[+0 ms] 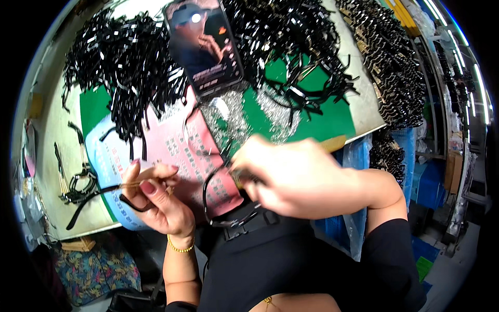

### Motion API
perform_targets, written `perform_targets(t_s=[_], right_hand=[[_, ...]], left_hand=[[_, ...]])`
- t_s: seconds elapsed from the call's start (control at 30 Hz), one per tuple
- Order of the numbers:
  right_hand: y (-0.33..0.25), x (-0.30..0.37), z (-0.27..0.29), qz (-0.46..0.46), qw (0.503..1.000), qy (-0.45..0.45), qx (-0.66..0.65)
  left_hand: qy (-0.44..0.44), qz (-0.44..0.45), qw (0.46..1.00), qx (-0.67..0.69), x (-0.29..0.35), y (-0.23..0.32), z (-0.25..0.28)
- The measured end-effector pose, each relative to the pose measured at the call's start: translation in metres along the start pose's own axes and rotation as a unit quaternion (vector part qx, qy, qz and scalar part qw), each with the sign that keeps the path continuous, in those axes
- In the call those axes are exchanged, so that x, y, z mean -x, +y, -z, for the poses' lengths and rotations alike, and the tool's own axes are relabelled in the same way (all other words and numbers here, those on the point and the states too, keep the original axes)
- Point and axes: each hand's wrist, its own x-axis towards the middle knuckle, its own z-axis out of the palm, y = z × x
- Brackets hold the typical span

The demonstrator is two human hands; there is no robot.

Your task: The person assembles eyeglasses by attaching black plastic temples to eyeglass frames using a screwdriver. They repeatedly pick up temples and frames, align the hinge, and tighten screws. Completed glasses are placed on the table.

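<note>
My left hand [161, 200] pinches slim eyeglass temples [86, 205] with black tips and gold-coloured metal between thumb and fingers; the tips point out to the left. Close to my lap, a black eyeglass frame [205, 197] hangs below my right hand [296, 177]. That hand is curled closed over the frame's right side and blurred by motion. Its fingertips are partly hidden, and I cannot make out what they hold. Under both hands lies a printed pink and blue sheet [169, 132].
Piles of black eyeglass parts [130, 57] cover the table's far side around a lit phone [205, 52]. Small silvery pieces [228, 112] lie on a green mat [325, 112]. Several glasses parts [83, 182] sit at left. More stacked parts [390, 62] stand at right, near blue crates.
</note>
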Motion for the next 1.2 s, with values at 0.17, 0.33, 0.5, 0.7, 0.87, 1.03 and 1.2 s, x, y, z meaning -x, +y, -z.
perform_targets(t_s=[0.17, 0.33, 0.5, 0.7, 0.87, 1.03, 1.2], right_hand=[[0.013, 0.006, -0.046, 0.066, 0.994, -0.079, -0.034], [0.025, 0.033, -0.015, -0.066, 0.992, -0.023, 0.107], [0.036, 0.040, -0.013, -0.091, 0.970, 0.015, 0.224], [0.044, 0.045, -0.018, -0.066, 0.968, 0.019, 0.240], [0.046, 0.041, -0.020, -0.042, 0.962, 0.026, 0.270], [0.052, 0.041, -0.026, -0.025, 0.958, 0.062, 0.279], [0.048, 0.039, -0.028, -0.036, 0.951, 0.055, 0.302]], left_hand=[[-0.171, 0.085, 0.979, -0.074, 0.002, 0.020, 0.003], [-0.206, 0.095, 0.968, -0.108, 0.005, 0.018, 0.003], [-0.223, 0.009, 0.946, -0.236, 0.005, 0.011, -0.011], [-0.100, 0.065, 0.985, -0.127, 0.004, 0.018, -0.011], [-0.036, 0.147, 0.988, -0.028, -0.013, 0.019, -0.009], [-0.044, 0.157, 0.986, -0.042, -0.021, 0.021, -0.011], [-0.057, 0.164, 0.984, -0.046, -0.029, 0.015, -0.012]])
